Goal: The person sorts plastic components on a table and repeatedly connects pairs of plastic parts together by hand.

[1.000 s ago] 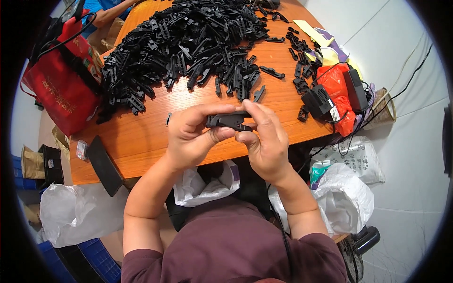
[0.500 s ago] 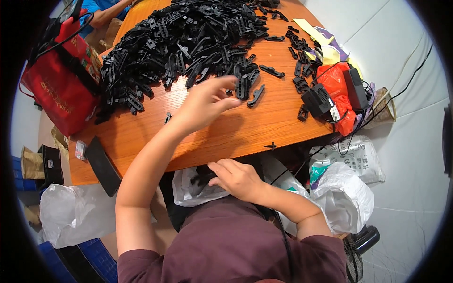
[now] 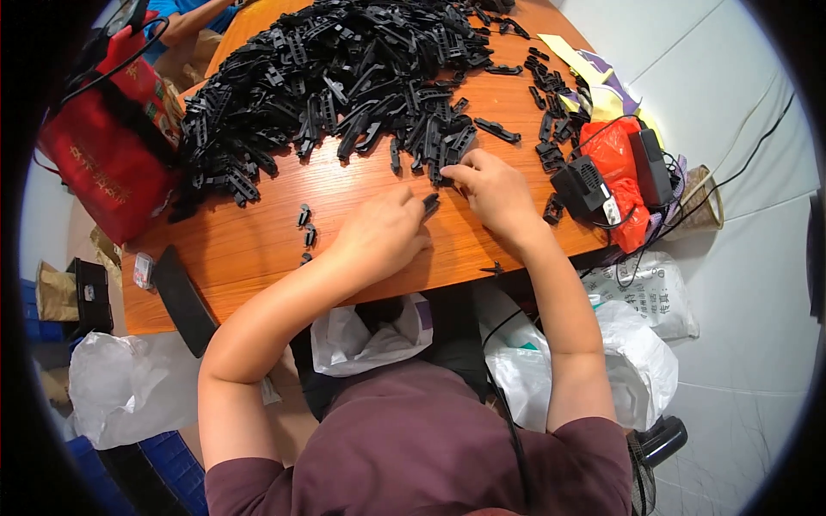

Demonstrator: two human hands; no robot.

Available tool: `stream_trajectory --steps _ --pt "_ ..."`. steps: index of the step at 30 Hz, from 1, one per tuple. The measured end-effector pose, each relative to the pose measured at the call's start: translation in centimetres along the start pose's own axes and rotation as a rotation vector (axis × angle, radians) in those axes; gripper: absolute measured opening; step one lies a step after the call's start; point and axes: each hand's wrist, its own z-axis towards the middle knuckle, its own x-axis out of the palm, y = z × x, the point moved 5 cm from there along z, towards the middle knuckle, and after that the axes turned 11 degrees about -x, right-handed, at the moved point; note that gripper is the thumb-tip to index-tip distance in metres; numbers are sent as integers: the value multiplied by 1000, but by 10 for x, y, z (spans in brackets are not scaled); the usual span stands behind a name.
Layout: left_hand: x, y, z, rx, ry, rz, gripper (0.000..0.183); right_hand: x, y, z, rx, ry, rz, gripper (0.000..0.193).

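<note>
A large pile of black plastic clip-like parts (image 3: 335, 77) covers the far half of the wooden table (image 3: 258, 275). My left hand (image 3: 385, 230) is low over the table before the pile, its fingers closed around a small black plastic part (image 3: 431, 204) whose end sticks out. Just right of it, my right hand (image 3: 497, 191) pinches at the pile's near edge, thumb and forefinger closed on a black part partly hidden by the fingers. Left of my left hand, several small black pieces (image 3: 311, 235) lie in a loose row. An open white bag (image 3: 344, 348) rests on my lap, dark inside.
At left are a red bag (image 3: 107, 163) and a black flat case (image 3: 185, 301). Black adapters (image 3: 581, 185) with cables and a red plastic bag (image 3: 624, 142) crowd the right edge. White sacks (image 3: 632, 353) stand lower right. Another person's arm (image 3: 194, 21) shows upper left.
My right hand has risen from the lap bag to the pile's near edge. My left hand has drawn back toward me with a black part. More small pieces show at left.
</note>
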Motion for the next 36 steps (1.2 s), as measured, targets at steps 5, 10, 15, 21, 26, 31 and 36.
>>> stream_trajectory --steps 5,10,15,21,26,31,36 --pt "-23 43 -11 -408 129 -420 24 2 15 6 -66 80 -194 21" --pt "-25 53 -9 -566 321 -1207 30 -20 25 -9 356 -440 807 30" --pt "-39 34 -12 -436 370 -1270 29 -37 72 3 197 -459 1075 18" --pt "-60 15 -18 -199 261 -841 29 -59 85 4 2 -448 568 18" --pt "-63 7 -23 -49 107 -850 31 -56 80 -3 52 -464 612 19" --pt "-44 16 -22 -216 327 -1098 46 -55 82 -6 40 -449 558 18" --pt "-63 -5 -26 71 -101 -523 34 -61 90 -9 3 -446 447 23"
